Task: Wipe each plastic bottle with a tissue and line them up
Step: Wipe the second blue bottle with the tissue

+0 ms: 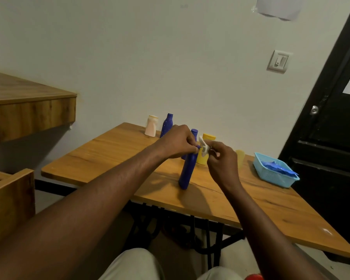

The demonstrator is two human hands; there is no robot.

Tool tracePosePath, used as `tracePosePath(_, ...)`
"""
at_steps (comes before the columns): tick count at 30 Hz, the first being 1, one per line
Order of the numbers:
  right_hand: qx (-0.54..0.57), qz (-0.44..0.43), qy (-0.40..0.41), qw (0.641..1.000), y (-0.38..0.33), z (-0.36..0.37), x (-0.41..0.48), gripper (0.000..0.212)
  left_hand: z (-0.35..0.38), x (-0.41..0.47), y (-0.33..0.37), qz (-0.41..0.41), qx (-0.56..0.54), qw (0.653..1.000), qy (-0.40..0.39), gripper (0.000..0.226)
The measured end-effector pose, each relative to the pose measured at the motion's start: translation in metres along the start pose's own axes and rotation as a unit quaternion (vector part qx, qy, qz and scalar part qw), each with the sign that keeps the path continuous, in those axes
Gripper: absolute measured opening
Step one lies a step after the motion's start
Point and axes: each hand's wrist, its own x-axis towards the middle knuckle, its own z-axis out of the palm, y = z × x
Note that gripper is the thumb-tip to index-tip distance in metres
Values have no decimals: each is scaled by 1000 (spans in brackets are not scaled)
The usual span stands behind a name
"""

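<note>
A tall blue bottle stands tilted on the wooden table. My left hand grips its neck. My right hand pinches a small white tissue against the bottle's top. Behind them stand a second blue bottle, mostly hidden, and a yellow bottle. Along the wall are a pale pink bottle and a dotted blue bottle. A pale yellow bottle shows to the right of my right hand.
A light blue plastic basket holding something blue sits at the table's right side. A wooden shelf juts out at the left, with a wooden box below it. A black door stands at the right.
</note>
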Motion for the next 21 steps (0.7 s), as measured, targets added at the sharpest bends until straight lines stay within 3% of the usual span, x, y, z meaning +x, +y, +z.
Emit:
tracePosePath(3, -95, -40, -97, 990, -4, 0, 6, 36, 0, 0, 2, 5, 9, 1000, 5, 14)
tracePosePath(10, -213, -70, -164, 961, -15, -7, 12, 43, -4, 5, 3, -9, -3, 1000, -3, 16)
tracePosePath(17, -259, -82, -145, 951, -22, -12, -4, 47, 0, 2, 3, -27, -20, 999, 18, 14)
tracePosePath(21, -206, -42, -94, 973, -11, -6, -11, 34, 0, 4, 5, -39, -18, 999, 8, 15)
